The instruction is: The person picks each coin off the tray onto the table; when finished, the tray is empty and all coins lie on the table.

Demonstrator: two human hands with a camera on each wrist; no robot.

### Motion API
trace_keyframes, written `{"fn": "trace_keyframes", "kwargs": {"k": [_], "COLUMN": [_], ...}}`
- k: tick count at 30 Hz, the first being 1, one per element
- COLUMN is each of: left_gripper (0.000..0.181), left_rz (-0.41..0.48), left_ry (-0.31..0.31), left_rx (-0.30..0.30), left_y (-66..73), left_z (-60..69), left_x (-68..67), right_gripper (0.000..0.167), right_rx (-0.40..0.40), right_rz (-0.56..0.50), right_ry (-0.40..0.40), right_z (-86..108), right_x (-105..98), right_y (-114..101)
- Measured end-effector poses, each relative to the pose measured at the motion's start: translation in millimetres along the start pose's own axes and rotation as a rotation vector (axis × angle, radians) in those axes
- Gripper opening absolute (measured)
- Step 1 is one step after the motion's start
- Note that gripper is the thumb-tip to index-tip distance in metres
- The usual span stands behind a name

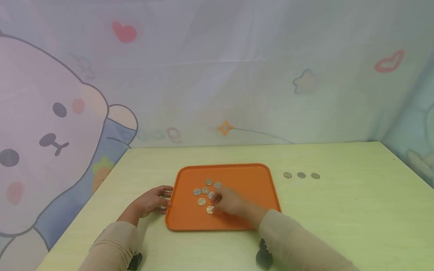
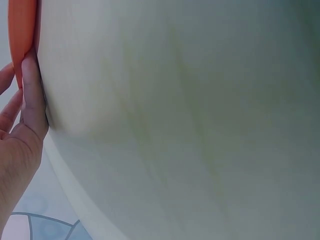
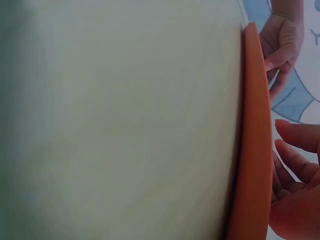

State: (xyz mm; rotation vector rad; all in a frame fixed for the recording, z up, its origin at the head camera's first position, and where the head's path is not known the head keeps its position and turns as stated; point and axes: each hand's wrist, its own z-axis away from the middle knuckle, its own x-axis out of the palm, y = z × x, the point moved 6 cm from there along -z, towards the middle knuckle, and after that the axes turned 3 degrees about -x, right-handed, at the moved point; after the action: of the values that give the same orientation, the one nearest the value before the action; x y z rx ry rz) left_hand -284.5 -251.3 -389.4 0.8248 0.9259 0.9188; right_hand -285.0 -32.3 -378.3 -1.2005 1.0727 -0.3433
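Note:
An orange tray point(image 1: 244, 180) lies on the table with several coins point(image 1: 201, 201) spread over its left half. At its left rim, my left hand point(image 1: 152, 200) rests its fingertips against the edge, fingers fairly straight. The left wrist view shows part of that left hand point(image 2: 27, 115) beside the orange rim. Over the coins hovers my right hand point(image 1: 230, 202), its fingers bent, close to the front coin point(image 1: 210, 209). From the right wrist, the right hand's thumb point(image 3: 300, 135) and forefinger stand slightly apart, with no coin visible between them.
Three coins point(image 1: 301, 175) lie in a row on the pale table point(image 1: 339, 218), right of the tray. Behind the table hangs a printed cloth point(image 1: 237, 75) with a cartoon bear. Dark objects point(image 1: 264, 256) show near the front edge, partly hidden by the sleeves.

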Motion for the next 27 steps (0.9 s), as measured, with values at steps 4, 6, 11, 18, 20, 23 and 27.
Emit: {"fn": "trace_keyframes", "kwargs": {"k": [4,6,11,18,20,23,27], "left_gripper": [0.057,0.057,0.059,0.058,0.057,0.056,0.056], "left_rz": [-0.002,-0.002,0.0,0.004,0.001,-0.001,-0.006], "left_ry": [0.007,0.009,-0.028,-0.058,-0.018,0.007,0.015], "left_rx": [-0.01,-0.011,0.008,0.027,0.005,-0.006,-0.011], "left_y": [1.7,2.6,1.8,1.2,0.3,0.6,0.3], "left_z": [1.5,1.9,1.8,2.1,1.3,1.1,0.9], "left_x": [0.6,0.5,-0.6,-0.7,-1.3,-0.9,-0.1], "right_gripper": [0.014,0.013,0.013,0.013,0.014,0.016,0.017], "right_rx": [-0.004,-0.012,-0.028,-0.03,-0.031,-0.032,-0.026], "right_rz": [0.106,0.162,0.268,0.331,0.33,0.322,0.293], "right_ry": [0.027,0.041,0.059,0.042,0.035,0.03,0.036], "right_z": [-0.5,-0.7,-0.4,-3.4,-3.6,-4.4,-4.3], "right_x": [3.4,4.3,6.1,10.1,10.7,11.2,10.5], "right_y": [-0.3,-2.2,-7.7,-6.1,-6.3,-6.9,-6.6]}}
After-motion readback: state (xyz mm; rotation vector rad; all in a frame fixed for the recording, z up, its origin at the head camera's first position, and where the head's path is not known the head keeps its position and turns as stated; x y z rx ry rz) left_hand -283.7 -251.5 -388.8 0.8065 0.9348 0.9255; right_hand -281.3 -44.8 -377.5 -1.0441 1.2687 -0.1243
